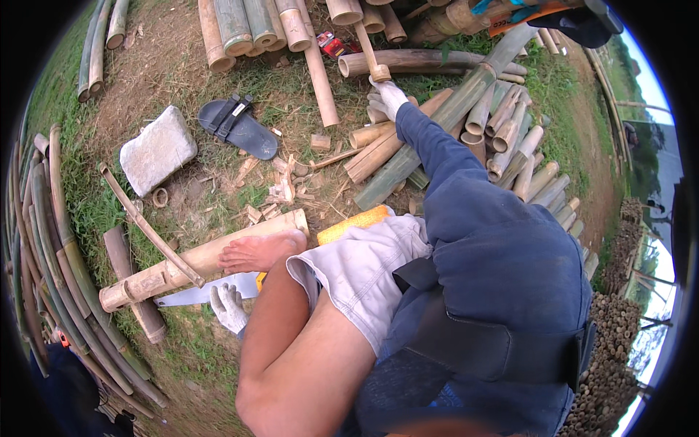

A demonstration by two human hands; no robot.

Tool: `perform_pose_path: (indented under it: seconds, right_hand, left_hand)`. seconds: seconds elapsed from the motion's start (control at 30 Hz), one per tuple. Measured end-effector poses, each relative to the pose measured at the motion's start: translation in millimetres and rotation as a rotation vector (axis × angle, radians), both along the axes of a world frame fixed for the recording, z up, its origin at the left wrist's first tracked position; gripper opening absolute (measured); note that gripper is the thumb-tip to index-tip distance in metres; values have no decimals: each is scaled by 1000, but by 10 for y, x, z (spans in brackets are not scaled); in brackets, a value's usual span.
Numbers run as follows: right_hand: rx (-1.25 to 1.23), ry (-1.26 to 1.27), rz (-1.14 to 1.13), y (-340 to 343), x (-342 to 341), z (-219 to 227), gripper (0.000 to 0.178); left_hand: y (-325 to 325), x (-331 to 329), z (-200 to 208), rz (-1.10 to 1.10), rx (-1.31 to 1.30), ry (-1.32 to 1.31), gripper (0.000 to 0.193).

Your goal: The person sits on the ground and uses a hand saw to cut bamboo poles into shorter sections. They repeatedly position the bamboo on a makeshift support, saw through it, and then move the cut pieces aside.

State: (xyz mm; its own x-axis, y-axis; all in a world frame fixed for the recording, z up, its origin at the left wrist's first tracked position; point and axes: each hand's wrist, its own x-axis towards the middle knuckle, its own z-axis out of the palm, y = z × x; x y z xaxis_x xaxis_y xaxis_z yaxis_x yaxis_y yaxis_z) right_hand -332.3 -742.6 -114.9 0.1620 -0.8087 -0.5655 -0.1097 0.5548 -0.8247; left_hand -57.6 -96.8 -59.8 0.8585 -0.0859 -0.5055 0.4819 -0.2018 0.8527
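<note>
My gloved right hand [389, 98] reaches far out to the stacked bamboo, its fingers closed at the lower end of a narrow bamboo piece [369, 48]. My gloved left hand [229, 309] is low beside my knee, fingers slightly apart and loosely bent, with nothing visible in them. Just next to it lies a handsaw [195, 295], whose yellow handle is partly hidden by my leg. My bare foot rests on a thick bamboo pole [186, 268], which lies across a shorter bamboo log [131, 284]. A split bamboo strip [151, 226] leans over the pole.
A pale stone block [159, 150] and a black sandal [237, 126] lie on the grass. Cut bamboo pieces [510, 127] are piled at the right, long poles [69, 255] at the left. Wood chips [285, 186] litter the middle. A yellow object [351, 224] sits by my shorts.
</note>
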Motion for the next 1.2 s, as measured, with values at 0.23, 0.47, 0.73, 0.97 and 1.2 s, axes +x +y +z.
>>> perform_pose_path:
  seconds: [0.23, 0.47, 0.73, 0.97, 1.2]
  right_hand:
    - [102, -183, 35, 42, 627, -19, 123]
    - [230, -380, -460, -294, 1150, -78, 101]
    - [371, -339, -491, -107, 975, -16, 66]
    - [434, -313, -444, 829, 573, 90, 56]
    - [597, -350, -259, 1505, 746, 506, 63]
  left_hand:
    - [127, -63, 33, -3, 34, -16, 60]
    - [168, -115, 120, 86, 25, -32, 61]
    - [88, -56, -18, 99, 22, -12, 59]
    - [44, -18, -88, 80, -20, -16, 62]
    - [-55, 5, -70, 73, -41, -39, 62]
